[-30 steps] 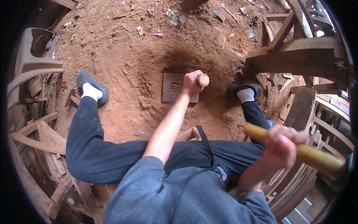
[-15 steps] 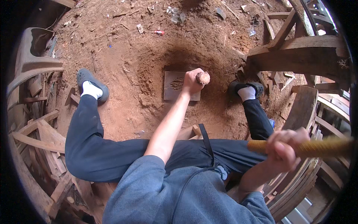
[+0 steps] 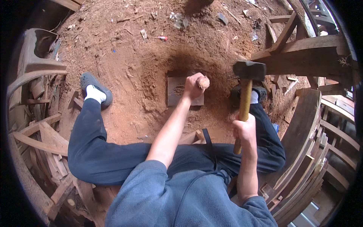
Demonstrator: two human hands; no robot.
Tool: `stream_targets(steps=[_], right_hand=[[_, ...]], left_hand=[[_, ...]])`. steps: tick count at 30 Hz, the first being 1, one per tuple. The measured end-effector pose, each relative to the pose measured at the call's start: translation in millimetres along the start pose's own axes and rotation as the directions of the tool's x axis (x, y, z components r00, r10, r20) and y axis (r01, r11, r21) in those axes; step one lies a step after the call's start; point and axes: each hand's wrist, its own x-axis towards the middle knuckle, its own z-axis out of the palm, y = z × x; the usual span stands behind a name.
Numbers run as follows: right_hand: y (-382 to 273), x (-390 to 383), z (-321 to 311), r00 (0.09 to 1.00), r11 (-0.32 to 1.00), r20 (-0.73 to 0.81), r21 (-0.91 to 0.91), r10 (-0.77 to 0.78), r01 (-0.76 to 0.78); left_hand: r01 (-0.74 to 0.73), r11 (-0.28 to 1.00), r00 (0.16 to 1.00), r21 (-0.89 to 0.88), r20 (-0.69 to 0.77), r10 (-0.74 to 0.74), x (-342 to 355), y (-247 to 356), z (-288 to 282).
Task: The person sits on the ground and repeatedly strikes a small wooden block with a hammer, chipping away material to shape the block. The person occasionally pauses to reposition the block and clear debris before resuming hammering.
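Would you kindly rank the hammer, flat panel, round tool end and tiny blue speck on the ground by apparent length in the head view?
1. Hammer
2. Flat panel
3. Round tool end
4. Blue speck
The hammer's lead may owe partly to nearness to the camera.

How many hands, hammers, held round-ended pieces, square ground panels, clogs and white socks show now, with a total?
Left hand and right hand: 2
Hammer: 1
Round-ended piece: 1
Square panel: 1
Left clog and right clog: 2
Left white sock and right white sock: 2
Total: 9
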Motion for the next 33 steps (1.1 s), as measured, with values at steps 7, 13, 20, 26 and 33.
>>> stream_targets(steps=[7, 13, 20, 26, 33], right_hand=[[-5, -28, -4, 0.992, 0.982, 0.019, 0.138, 0.128, -0.129], [25, -31, -15, 0.965, 0.956, 0.010, 0.138, 0.262, -0.260], [32, -28, -21, 0.941, 0.920, 0.004, 0.208, 0.340, -0.333], [29, -21, -26, 0.947, 0.918, 0.035, 0.240, 0.318, -0.317], [19, -15, -29, 0.953, 0.932, 0.029, 0.203, 0.302, -0.301]], left_hand=[[-0.091, 0.996, 0.986, -0.022, 0.136, 0.093, 12, 24, -16], [0.028, 0.991, 0.954, 0.133, 0.292, -0.066, 13, 37, -2], [-0.156, 0.972, 0.977, 0.174, 0.172, 0.126, 0, 32, 20], [-0.245, 0.957, 0.963, 0.154, 0.152, 0.222, -5, 33, 32], [-0.358, 0.922, 0.923, 0.148, 0.207, 0.325, -17, 29, 46]])
